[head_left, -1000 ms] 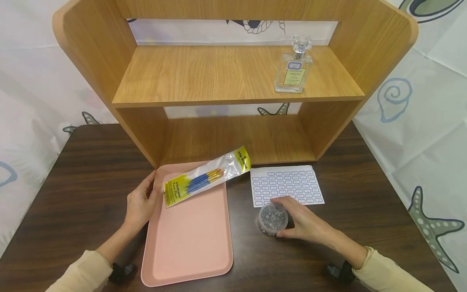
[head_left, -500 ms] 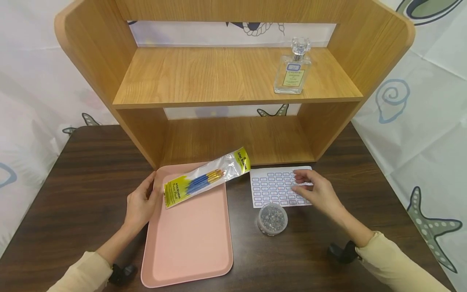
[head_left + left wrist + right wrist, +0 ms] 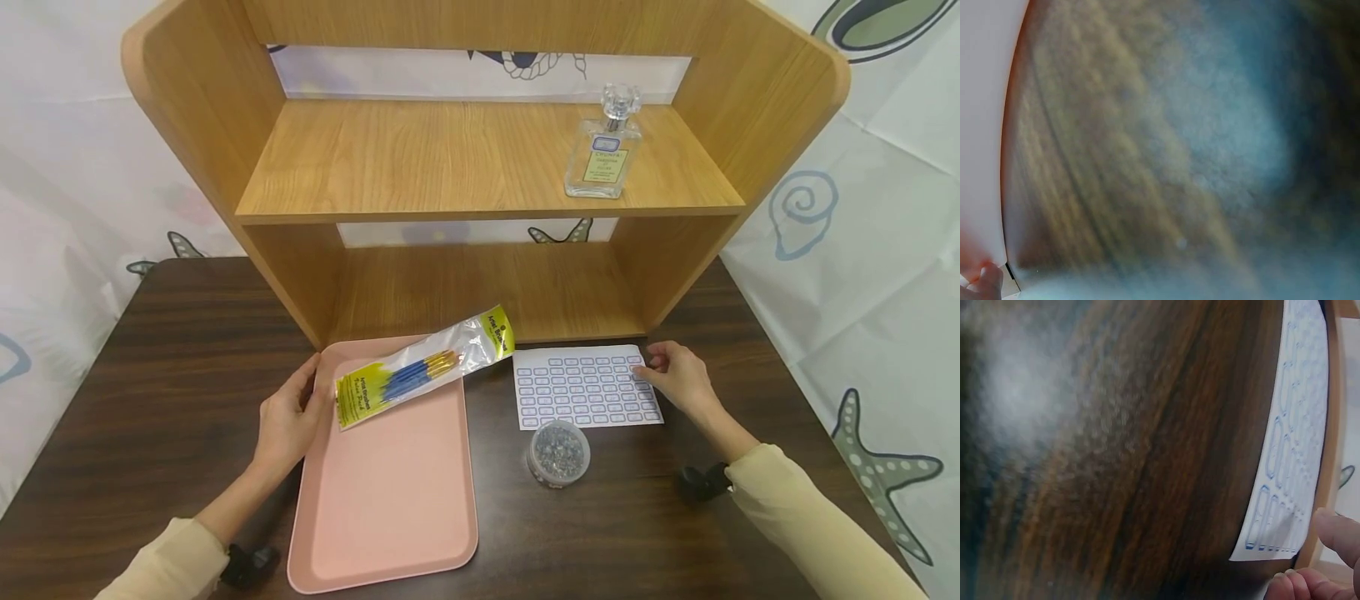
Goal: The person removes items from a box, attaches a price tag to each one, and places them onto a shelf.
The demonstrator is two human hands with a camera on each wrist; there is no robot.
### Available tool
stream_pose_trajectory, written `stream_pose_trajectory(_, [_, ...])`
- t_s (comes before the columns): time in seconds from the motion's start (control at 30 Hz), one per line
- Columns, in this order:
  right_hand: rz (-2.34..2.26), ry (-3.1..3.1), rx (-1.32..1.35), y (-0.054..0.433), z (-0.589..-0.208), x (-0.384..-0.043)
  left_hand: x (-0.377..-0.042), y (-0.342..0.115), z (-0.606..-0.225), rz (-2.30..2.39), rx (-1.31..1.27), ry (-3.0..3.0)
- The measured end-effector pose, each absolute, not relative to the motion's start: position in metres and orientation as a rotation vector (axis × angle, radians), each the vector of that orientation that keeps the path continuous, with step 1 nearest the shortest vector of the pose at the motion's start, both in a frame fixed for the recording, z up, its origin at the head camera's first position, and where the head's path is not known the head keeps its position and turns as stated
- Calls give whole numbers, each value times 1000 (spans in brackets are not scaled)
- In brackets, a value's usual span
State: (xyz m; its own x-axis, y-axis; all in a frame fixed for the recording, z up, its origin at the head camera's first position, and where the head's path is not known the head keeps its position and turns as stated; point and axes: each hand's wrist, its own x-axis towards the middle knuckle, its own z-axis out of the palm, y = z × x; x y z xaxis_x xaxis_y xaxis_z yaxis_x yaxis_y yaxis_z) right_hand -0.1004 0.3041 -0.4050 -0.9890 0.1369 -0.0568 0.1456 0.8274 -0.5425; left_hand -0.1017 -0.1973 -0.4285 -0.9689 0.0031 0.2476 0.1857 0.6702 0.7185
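The right hand (image 3: 682, 382), whose thumb and fingers were round the clear tub of silvery bits (image 3: 558, 454) a second ago and then over the sheet of blue-bordered labels (image 3: 588, 392), is now at the sheet's right edge, uncovering the labels there.

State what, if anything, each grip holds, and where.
The left grip holds the pink tray by its left rim, near the far corner. The right grip, at the right edge of the label sheet, holds nothing.
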Motion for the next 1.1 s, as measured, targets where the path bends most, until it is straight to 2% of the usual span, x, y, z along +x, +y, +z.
stream_pose_trajectory(0.63, [-695,2950,262,301,-408,-114,-101,-198,-427,-1180,-153,-2663])
stream_pose_trajectory(1.1, [-825,2933,339,299,-413,-115,-103,-198,-429,-1167,-149,-2690])
